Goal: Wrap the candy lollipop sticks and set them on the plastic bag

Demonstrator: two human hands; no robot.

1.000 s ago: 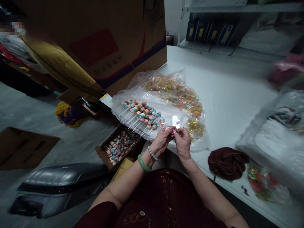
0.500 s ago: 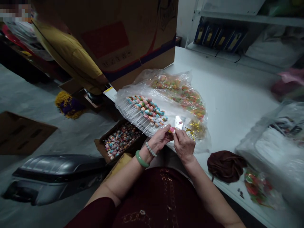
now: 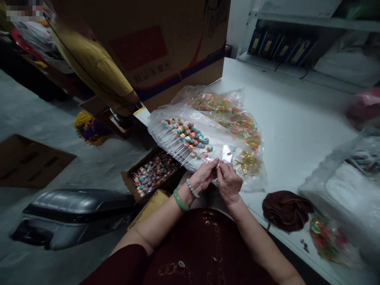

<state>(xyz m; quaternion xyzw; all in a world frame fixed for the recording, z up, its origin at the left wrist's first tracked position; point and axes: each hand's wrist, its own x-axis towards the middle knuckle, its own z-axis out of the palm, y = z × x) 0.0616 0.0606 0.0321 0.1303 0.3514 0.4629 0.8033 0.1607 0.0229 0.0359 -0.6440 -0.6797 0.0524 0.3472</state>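
Observation:
Above the table's near edge, my left hand (image 3: 206, 174) and my right hand (image 3: 229, 180) meet fingertip to fingertip. Both are closed in a pinch on a small pink candy (image 3: 219, 162), mostly covered by the fingers. Just beyond my left hand, several pastel candies on white sticks (image 3: 188, 134) lie in rows on clear plastic (image 3: 219, 136). Gold twist ties (image 3: 246, 163) are bunched to the right of my right hand. Behind them spreads a clear bag of orange and green candies (image 3: 228, 113).
An open carton of wrapped candies (image 3: 154, 174) stands low at left, near a grey suitcase (image 3: 80, 209). A large cardboard box (image 3: 178, 47) rises at the back, with a person in a yellow top (image 3: 97, 59) beside it. Brown cloth (image 3: 286, 209) and plastic bags (image 3: 344, 186) lie right.
The view has shifted slightly, so the surroundings sit a little further right. My hands stay together; less of the pink candy shows between the fingers now.

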